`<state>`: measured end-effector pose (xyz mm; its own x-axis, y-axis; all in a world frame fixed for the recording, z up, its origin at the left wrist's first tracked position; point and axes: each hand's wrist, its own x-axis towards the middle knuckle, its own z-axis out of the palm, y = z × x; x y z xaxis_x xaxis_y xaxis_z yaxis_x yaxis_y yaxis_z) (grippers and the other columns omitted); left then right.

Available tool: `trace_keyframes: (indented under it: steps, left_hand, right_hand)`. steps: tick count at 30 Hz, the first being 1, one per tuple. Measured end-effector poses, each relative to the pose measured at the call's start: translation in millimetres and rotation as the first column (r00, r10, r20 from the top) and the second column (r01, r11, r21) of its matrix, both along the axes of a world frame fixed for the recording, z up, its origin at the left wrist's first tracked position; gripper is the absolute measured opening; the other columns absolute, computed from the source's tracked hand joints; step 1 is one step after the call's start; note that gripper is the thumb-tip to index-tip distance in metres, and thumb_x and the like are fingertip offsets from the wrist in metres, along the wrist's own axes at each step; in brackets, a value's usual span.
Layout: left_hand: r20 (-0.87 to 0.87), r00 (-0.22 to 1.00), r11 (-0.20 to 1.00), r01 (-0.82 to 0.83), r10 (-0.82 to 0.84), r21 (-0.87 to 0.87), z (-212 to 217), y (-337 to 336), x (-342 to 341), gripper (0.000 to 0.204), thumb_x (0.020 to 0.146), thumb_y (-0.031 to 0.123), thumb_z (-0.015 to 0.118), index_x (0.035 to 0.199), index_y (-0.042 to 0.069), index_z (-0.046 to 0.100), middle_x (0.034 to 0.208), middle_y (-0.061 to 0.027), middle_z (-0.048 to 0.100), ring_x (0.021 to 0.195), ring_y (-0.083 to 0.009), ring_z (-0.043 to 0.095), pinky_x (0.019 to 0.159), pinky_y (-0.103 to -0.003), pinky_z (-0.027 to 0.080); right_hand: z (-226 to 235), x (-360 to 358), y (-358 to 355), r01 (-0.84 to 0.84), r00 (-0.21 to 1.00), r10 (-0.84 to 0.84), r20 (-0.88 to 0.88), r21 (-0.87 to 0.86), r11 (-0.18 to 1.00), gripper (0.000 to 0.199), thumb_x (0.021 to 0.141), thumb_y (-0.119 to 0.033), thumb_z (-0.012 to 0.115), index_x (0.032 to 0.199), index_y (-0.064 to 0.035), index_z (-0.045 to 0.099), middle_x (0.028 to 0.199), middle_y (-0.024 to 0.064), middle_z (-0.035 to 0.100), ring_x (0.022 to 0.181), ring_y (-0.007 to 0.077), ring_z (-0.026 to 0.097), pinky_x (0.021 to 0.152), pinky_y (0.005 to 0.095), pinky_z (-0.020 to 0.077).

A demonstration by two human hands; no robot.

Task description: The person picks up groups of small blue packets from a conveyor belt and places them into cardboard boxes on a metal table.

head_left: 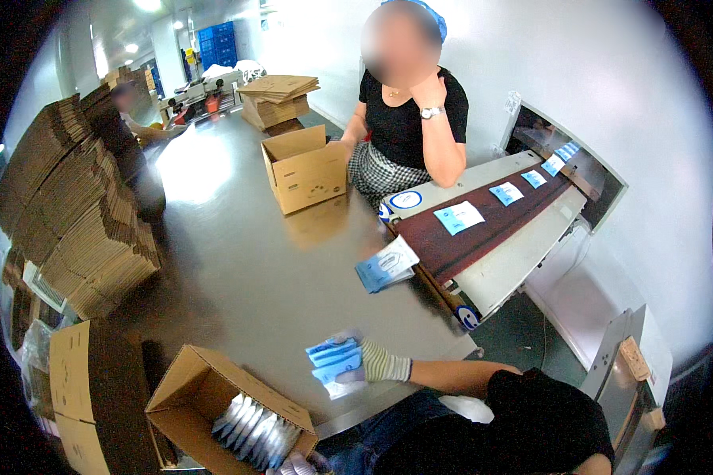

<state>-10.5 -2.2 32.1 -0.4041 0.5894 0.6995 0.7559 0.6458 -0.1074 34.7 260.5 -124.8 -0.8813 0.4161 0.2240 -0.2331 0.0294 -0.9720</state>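
Note:
My right hand [380,361], in a striped knitted glove, grips several blue-and-white sachets [334,366] fanned out above the metal table. At the bottom edge my left hand [295,464], also gloved, is closed on the near rim of an open cardboard box [184,396]; the picture's edge cuts part of it off. Inside that tilted box a row of silvery-white sachets [253,431] stands packed together. More blue-and-white sachets [387,264] lie in a small pile by the end of the conveyor belt.
Single sachets [459,217] ride on the brown conveyor belt [471,237] at the right. Across the metal table [238,261] a co-worker [408,103] sits beside another open box [309,176]. Tall stacks of flattened cartons [79,214] line the left; another person works farther back.

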Motion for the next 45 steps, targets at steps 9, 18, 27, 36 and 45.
trace_keyframes:
  steps: [9, 18, 27, 36, 45]
  left_hand:
    - [-0.019, 1.000, 1.000, -0.017, 0.016, -0.011, 2, 5, 0, 0.023, 0.088, 0.034, 0.060, 0.083, 0.012, 0.060, 0.071, -0.0055, 0.058, 0.063, -0.0236, 0.058, 0.072, -0.038, 0.051]
    - [0.056, 0.998, 0.998, -0.038, 0.040, -0.049, -32, -6, -2, 0.025, 0.080, 0.035, 0.064, 0.087, 0.012, 0.056, 0.079, -0.0043, 0.055, 0.074, -0.0228, 0.056, 0.085, -0.043, 0.046]
    - [0.095, 0.995, 0.998, -0.026, 0.031, -0.048, -28, -18, 4, 0.028, 0.076, 0.029, 0.065, 0.097, 0.016, 0.054, 0.084, 0.0003, 0.054, 0.076, -0.0159, 0.054, 0.083, -0.037, 0.045]
    - [0.181, 0.983, 0.999, 0.035, -0.031, -0.019, -20, -21, 21, 0.021, 0.075, 0.021, 0.063, 0.094, 0.012, 0.057, 0.081, -0.0037, 0.053, 0.075, -0.0194, 0.054, 0.082, -0.038, 0.046]
    - [0.075, 0.956, 0.958, 0.286, -0.285, 0.000, -27, -36, -21, 0.020, 0.075, 0.025, 0.062, 0.090, 0.014, 0.054, 0.083, -0.0026, 0.052, 0.077, -0.0188, 0.054, 0.088, -0.037, 0.044]
  right_hand:
    - [65, -29, 2, -0.104, 0.989, 0.055, 0.140, 0.376, 0.921, 0.096, 0.070, -0.023, 0.081, 0.144, -0.0077, 0.021, 0.118, 0.0165, 0.060, 0.105, 0.0293, 0.061, 0.092, 0.0395, 0.0494]
    - [123, -29, 5, -0.591, 0.738, -0.014, 0.675, 0.655, 0.470, 0.036, 0.084, -0.038, 0.055, 0.089, -0.0030, 0.062, 0.093, 0.0237, 0.065, 0.079, 0.0347, 0.065, 0.065, 0.0472, 0.0501]
    - [255, -99, -48, -0.054, 0.781, 0.593, -0.193, 0.926, 0.372, 0.059, 0.074, -0.031, 0.074, 0.123, -0.0091, 0.051, 0.113, 0.0119, 0.065, 0.101, 0.0298, 0.064, 0.086, 0.0394, 0.0517]
    - [208, -171, -131, -0.236, 0.952, 0.089, 0.292, 0.888, -0.394, 0.061, 0.084, -0.030, 0.062, 0.132, 0.0006, 0.039, 0.125, 0.0248, 0.052, 0.116, 0.0378, 0.052, 0.099, 0.0444, 0.0432]
    - [172, -22, -102, -0.158, 0.820, 0.535, 0.206, 0.978, -0.134, 0.076, 0.075, -0.066, 0.056, 0.108, 0.0024, 0.059, 0.077, 0.0095, 0.064, 0.064, 0.0203, 0.060, 0.060, 0.0347, 0.0452]
